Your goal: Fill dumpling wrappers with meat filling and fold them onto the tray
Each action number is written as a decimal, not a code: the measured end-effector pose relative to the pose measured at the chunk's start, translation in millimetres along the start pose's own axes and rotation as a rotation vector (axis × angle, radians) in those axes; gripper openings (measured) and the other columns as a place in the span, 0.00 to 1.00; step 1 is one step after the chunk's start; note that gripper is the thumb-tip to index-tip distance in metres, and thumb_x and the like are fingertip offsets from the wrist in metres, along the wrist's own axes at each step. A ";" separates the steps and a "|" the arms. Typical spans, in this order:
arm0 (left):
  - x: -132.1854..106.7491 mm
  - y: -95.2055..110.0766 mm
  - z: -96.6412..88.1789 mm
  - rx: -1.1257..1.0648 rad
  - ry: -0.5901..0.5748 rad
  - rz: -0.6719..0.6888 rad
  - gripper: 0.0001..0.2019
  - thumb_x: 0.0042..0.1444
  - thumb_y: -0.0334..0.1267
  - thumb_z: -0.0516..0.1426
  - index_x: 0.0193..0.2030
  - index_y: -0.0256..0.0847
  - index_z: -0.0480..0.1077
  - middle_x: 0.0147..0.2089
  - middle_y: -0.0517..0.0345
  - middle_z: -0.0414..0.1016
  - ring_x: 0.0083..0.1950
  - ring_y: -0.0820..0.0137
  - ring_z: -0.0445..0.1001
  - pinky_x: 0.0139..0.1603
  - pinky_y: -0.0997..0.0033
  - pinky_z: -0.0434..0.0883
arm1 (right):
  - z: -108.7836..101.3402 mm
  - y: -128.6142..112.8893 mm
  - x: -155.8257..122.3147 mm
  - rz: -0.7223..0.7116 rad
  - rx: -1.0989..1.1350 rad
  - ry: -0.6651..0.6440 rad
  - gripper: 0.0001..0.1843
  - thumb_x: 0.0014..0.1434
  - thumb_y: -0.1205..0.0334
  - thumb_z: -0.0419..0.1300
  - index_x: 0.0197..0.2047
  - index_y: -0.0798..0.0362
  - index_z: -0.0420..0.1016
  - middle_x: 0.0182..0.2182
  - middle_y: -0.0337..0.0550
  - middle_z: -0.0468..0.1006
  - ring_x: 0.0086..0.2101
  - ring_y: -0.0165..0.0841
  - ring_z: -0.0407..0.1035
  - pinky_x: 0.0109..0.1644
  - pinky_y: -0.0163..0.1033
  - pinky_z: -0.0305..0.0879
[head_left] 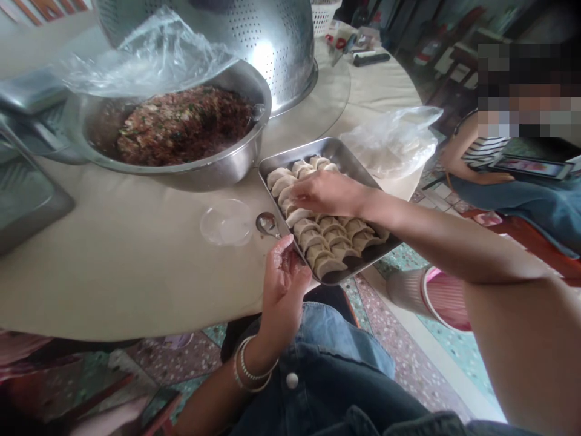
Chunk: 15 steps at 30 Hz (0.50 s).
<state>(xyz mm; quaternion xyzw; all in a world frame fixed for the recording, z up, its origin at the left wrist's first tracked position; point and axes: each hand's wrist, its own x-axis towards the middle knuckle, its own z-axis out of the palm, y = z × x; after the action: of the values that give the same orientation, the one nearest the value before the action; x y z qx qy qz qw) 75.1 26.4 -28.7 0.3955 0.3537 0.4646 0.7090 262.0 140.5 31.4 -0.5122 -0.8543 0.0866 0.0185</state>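
A metal tray (333, 280) at the table's edge holds rows of folded dumplings (327, 260). My right hand (333, 191) reaches over it from the right, its fingers closed on a dumpling (297, 216) in the left-hand rows; the fingers hide part of it. Just outside the tray's near left side is my left hand (285, 281), palm turned up, thumb and fingers apart, with nothing visible in it. A metal spoon (267, 223) lies above its fingertips, close to the tray. Left of the spoon is a translucent round piece (227, 223) on the table.
Behind stands a steel bowl (213, 172) of minced filling, partly covered by clear plastic (154, 54). A perforated colander (290, 66) is beyond it. A plastic bag (393, 142) lies right of the tray. Below are a pink-lined bin (447, 297) and a seated person (512, 175).
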 end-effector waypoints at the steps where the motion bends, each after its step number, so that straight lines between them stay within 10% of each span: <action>1: -0.1 -0.1 0.1 -0.004 0.002 0.000 0.21 0.59 0.33 0.58 0.59 0.47 0.62 0.64 0.54 0.67 0.68 0.64 0.62 0.69 0.59 0.61 | 1.1 -2.5 1.2 0.008 -0.023 -0.013 0.11 0.62 0.64 0.52 0.40 0.54 0.76 0.37 0.44 0.77 0.36 0.31 0.66 0.37 0.36 0.53; 15: 0.7 -0.9 1.6 -0.036 0.005 0.009 0.21 0.58 0.32 0.59 0.58 0.46 0.63 0.62 0.54 0.68 0.67 0.65 0.64 0.69 0.61 0.60 | -23.7 24.1 -18.7 0.106 0.037 -0.060 0.09 0.58 0.65 0.58 0.40 0.52 0.80 0.33 0.41 0.79 0.32 0.29 0.69 0.38 0.35 0.59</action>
<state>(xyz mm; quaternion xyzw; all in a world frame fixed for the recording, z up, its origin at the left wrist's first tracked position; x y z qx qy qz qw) 77.1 26.5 -28.8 0.3831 0.3455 0.4750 0.7129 294.7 138.2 51.8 -0.5536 -0.8243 0.1184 -0.0024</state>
